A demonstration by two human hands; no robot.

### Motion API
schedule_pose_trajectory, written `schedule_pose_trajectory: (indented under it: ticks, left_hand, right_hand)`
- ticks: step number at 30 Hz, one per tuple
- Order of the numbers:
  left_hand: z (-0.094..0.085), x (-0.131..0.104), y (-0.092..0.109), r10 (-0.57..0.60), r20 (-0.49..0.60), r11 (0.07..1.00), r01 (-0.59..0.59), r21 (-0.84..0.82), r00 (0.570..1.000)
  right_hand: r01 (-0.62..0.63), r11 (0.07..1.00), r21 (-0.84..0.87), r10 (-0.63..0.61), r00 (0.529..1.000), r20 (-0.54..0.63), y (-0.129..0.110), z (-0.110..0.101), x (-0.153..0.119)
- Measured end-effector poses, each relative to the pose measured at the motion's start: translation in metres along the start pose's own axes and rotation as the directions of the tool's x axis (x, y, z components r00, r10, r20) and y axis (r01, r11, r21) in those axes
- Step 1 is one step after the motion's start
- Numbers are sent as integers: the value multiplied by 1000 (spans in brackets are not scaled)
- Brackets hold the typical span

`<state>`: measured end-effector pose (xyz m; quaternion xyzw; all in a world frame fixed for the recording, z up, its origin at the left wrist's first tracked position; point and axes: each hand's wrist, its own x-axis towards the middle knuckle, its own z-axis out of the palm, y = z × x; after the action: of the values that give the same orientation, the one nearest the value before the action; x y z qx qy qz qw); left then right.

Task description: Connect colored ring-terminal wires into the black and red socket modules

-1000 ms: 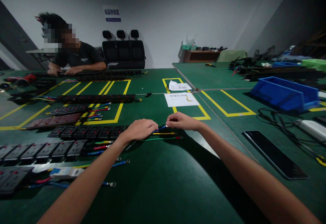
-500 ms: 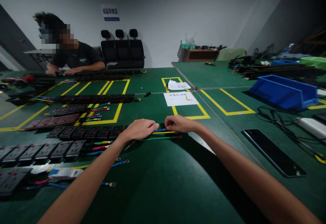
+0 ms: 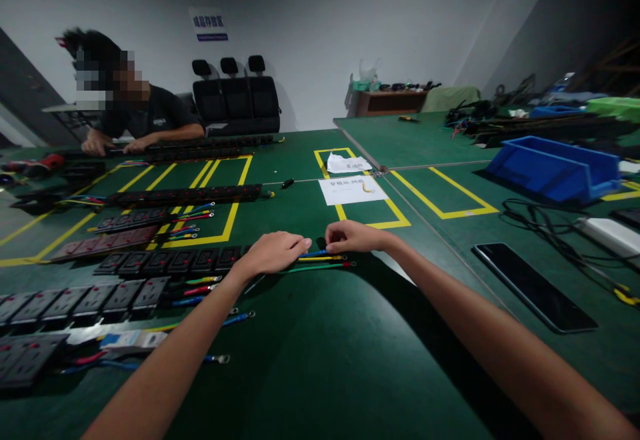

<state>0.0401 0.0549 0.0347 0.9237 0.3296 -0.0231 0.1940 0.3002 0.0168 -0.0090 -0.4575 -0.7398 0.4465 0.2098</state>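
Green wire point(image 3: 315, 267) is lugged; blue wire point(image 3: 317, 253) is being pinched by right hand point(image 3: 355, 235), three o'clock from left hand point(image 3: 274, 252); left grip, completion unclear.

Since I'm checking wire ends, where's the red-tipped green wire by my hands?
In the head view, the green wire lies near the middle, just on the near side of the yellow wire, its red end below the right hand.

right fingers point(image 3: 332, 239) around a blue wire point(image 3: 315, 253), left fingers point(image 3: 300, 246) near them, yellow wire point(image 3: 321, 259) just alongside
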Motion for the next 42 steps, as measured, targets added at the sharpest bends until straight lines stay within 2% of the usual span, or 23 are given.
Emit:
schedule_pose_trajectory:
  ticks: [4, 11, 15, 18, 23, 42]
  left_hand:
    - [2, 1, -3, -21, -14, 999, 21, -47, 1000]
    - [1, 1, -1, -3, -32, 999, 2, -42, 999]
    - [0, 1, -1, 13, -36, 1000, -14, -19, 999]
    - [0, 1, 0, 33, -27, 999, -33, 5, 999]
    - [0, 0, 0, 58, -24, 998, -58, 0, 998]
    - [2, 2, -3, 70, -29, 997, -69, 23, 997]
  right_hand:
    - [2, 972, 237, -1, 1000, -3, 1, -2, -3]
    - [34, 960, 279, 8, 989, -145, 1, 4, -1]
    - [32, 936, 351, 69, 960, -272, 6, 5, 1]
    - [15, 857, 515, 143, 953, -266, 12, 0, -2]
    - [98, 695, 712, 152, 948, -279, 17, -10, -7]
    - [83, 726, 683, 153, 948, -278, 15, -6, -2]
